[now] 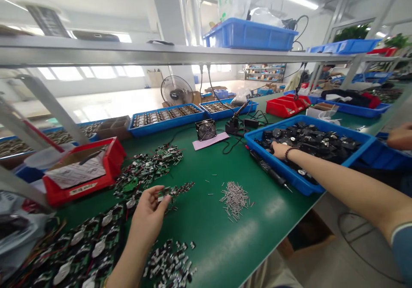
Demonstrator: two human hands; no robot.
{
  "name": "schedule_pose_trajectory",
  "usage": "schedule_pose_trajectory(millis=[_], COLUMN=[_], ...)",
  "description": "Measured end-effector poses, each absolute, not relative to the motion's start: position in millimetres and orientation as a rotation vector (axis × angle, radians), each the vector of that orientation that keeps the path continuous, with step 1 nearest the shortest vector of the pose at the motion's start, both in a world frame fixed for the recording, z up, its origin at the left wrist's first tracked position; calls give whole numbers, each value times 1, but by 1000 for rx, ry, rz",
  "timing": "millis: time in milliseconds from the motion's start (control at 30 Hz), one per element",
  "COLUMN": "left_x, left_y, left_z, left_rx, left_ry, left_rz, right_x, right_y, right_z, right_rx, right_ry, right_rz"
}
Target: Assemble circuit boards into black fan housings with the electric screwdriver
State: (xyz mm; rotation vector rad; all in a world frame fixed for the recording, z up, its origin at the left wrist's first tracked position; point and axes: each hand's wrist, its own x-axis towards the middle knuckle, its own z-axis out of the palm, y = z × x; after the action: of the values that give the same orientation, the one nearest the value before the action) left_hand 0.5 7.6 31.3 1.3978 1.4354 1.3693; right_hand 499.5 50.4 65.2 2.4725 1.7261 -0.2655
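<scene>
My left hand (148, 216) hovers low over the green bench, fingers curled in a pinch on a small green circuit board (162, 192) at the edge of a heap of such boards (146, 168). My right hand (279, 150) reaches far right into a blue tray (309, 185) full of black plastic parts (309, 140); a beaded bracelet sits on the wrist. Its fingers are buried among the parts, so what they grip is hidden. A pile of small metal pins (234, 198) lies on the bench between the two hands.
A soldering iron (268, 171) lies against the blue tray. A small black fan (206, 129), a pink pad, cables, a red bin (82, 172) with papers and more blue trays sit further back. Another person's arm (399, 137) shows at far right.
</scene>
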Motion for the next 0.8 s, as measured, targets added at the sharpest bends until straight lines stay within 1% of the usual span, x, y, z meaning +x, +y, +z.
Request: schedule_pose_trajectory(millis=[400,600,700,800], left_x=[1,-2,0,4], left_y=[-5,-51,-83,-111], left_z=[45,65,62,45], left_rx=[1372,1384,1355,1276], left_ry=[1313,1215,1231,1196], left_rz=[1432,1327,1248,1203], right_x=[496,495,498,499], right_y=[50,53,54,53], right_z=[61,57,54,51], right_rx=[2338,2359,2388,2407], right_ry=[2008,2034,1966,1915], right_rz=[-147,-165,-194,-218])
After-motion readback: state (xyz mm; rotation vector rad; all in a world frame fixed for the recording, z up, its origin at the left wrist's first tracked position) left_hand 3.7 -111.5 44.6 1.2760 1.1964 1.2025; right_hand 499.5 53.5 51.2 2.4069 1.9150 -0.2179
